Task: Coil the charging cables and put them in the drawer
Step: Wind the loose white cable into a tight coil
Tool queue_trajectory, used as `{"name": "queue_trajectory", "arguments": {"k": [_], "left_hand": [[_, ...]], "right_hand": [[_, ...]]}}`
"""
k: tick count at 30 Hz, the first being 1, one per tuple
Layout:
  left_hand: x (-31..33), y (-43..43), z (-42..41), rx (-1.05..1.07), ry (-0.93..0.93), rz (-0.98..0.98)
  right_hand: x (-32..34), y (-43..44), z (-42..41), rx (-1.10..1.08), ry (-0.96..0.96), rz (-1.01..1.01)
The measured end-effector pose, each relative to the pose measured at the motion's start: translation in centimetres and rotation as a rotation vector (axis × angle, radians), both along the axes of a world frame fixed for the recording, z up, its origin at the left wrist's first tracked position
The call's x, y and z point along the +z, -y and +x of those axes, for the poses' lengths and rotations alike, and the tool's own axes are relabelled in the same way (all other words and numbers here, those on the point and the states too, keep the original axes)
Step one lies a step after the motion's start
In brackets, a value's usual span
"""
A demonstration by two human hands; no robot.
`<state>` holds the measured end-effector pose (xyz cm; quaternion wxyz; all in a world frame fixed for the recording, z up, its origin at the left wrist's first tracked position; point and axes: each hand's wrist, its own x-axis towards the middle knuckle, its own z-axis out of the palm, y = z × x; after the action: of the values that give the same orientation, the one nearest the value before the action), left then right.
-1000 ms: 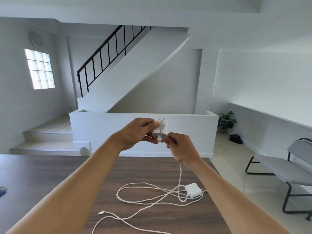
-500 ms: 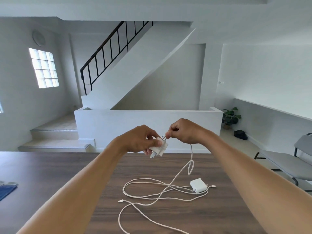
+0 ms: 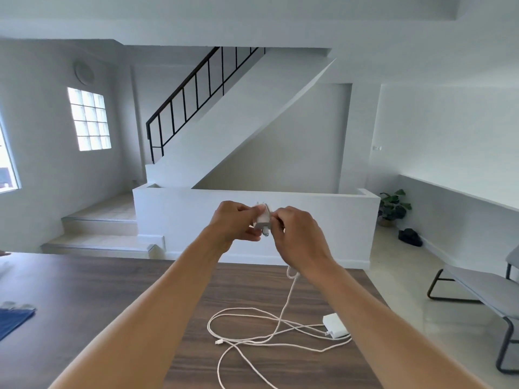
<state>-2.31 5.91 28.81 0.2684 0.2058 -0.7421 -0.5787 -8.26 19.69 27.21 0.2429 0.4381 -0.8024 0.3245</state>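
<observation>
Gripping an unmarked white charger (image 3: 263,219), both hands (image 3: 295,231) meet.

The wooden table (image 3: 98,299) is bare at left centre, while loose white cables (image 3: 252,332) and a charger (image 3: 335,325) occupy its right near area.
</observation>
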Motion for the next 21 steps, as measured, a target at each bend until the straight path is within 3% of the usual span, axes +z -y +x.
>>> {"name": "queue_trajectory", "arguments": {"k": [6, 12, 21], "left_hand": [[0.7, -0.2, -0.3, -0.050, -0.022, 0.206], [0.4, -0.3, -0.2, -0.086, -0.021, 0.195], [0.6, -1.3, 0.6, -0.193, 0.007, 0.060]], "right_hand": [[-3.0, 0.2, 1.0, 0.019, -0.003, -0.151], [-5.8, 0.2, 0.2, 0.127, 0.142, -0.334], [-7.0, 0.5, -1.1, 0.230, 0.441, -0.341]]}}
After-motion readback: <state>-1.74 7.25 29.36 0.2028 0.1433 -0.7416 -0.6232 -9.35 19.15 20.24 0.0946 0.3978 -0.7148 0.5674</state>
